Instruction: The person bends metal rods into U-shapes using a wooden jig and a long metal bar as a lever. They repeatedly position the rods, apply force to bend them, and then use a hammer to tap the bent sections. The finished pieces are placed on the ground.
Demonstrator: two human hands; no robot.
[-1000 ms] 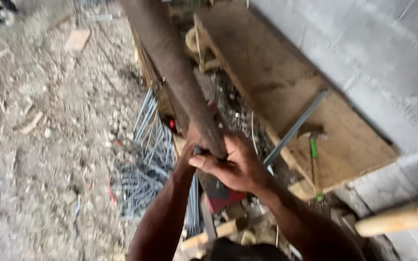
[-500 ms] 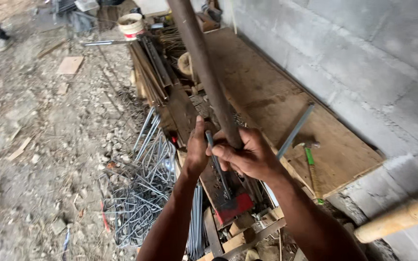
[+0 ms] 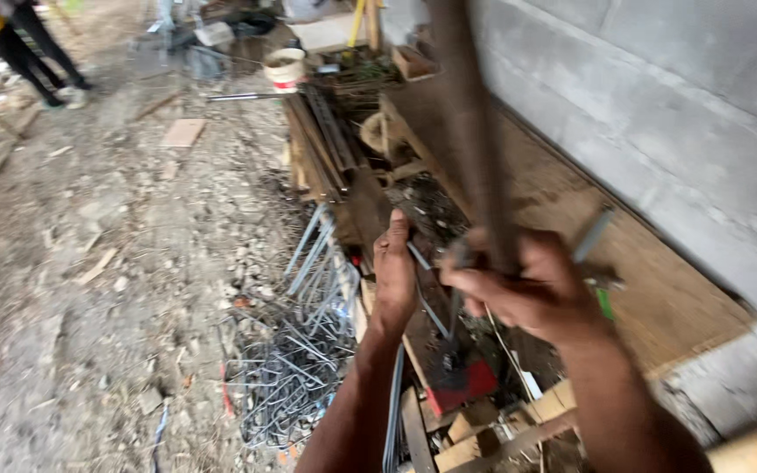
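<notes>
Grey block wall (image 3: pixel 659 114): fills the upper right, running back from the camera. Dirt and rubble ground (image 3: pixel 89 289): occupies the left half, strewn with stones and wood scraps. Plywood bench top (image 3: pixel 650 298): brown sheet laid along the foot of the wall, bare toward the right edge. Long rusty pipe (image 3: pixel 470 131): dark, blurred, rising steeply from the right hand to the top edge of the view, over the bench. Heap of bent steel stirrups (image 3: pixel 295 368): grey wire loops piled on the ground just left of the bench, below the left hand. Stack of dark planks and bars (image 3: pixel 326 149): lying lengthwise at the far end of the bench. Right hand (image 3: pixel 527 289): fist wrapped fully round the lower end of the pipe, fingers closed over it, forearm entering from the lower right. Left hand (image 3: pixel 394 271): fingers extended upward and close together, palm toward the thin steel rod; whether it grips or only touches the rod cannot be told. Thin steel rod (image 3: pixel 427 307): grey, slanting between the two hands down toward the red base. Red base block (image 3: pixel 466 390): on the bench's near end, below both hands. White bucket (image 3: pixel 285 68): on the ground beyond the planks. Green-handled tool (image 3: pixel 604 302): lying on the plywood just right of the right hand.
</notes>
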